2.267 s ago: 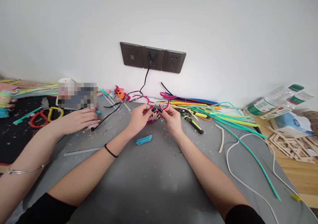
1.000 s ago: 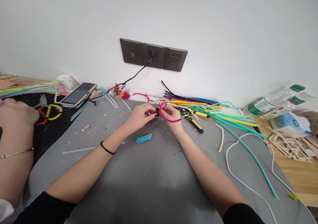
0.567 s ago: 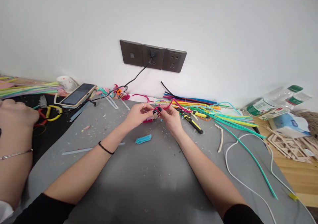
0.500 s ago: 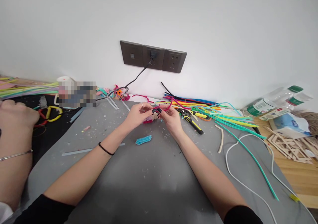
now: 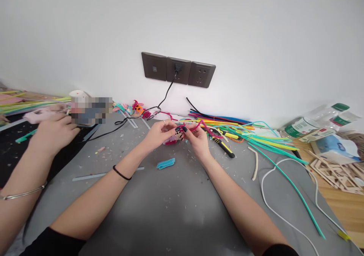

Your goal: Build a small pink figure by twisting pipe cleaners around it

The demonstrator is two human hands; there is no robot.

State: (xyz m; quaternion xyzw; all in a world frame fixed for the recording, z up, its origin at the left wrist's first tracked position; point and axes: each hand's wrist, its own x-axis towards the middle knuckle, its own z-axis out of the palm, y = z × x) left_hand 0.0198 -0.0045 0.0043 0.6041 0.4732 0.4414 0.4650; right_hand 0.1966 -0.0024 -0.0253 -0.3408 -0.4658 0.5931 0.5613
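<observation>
My left hand [image 5: 159,133] and my right hand [image 5: 197,139] meet over the grey mat [image 5: 159,206] near the wall. Both pinch a small pink pipe-cleaner piece [image 5: 174,138] between the fingertips. A magenta pipe cleaner [image 5: 205,127] runs from that piece to the right, over my right hand. A folded light-blue pipe cleaner [image 5: 165,163] lies on the mat just in front of my hands.
A pile of coloured pipe cleaners [image 5: 241,129] and yellow-black pliers [image 5: 223,147] lie to the right. White cord [image 5: 273,188] and a teal stem [image 5: 287,180] cross the mat. Another person's hand [image 5: 54,131] reaches from the left near a phone [image 5: 91,110]. Bottles [image 5: 321,119] and wooden pieces [image 5: 338,172] stand far right.
My hands kept twisting the magenta pipe cleaner, whose loop has flattened out to the right. The other person's hand moved toward the phone, holding something pink.
</observation>
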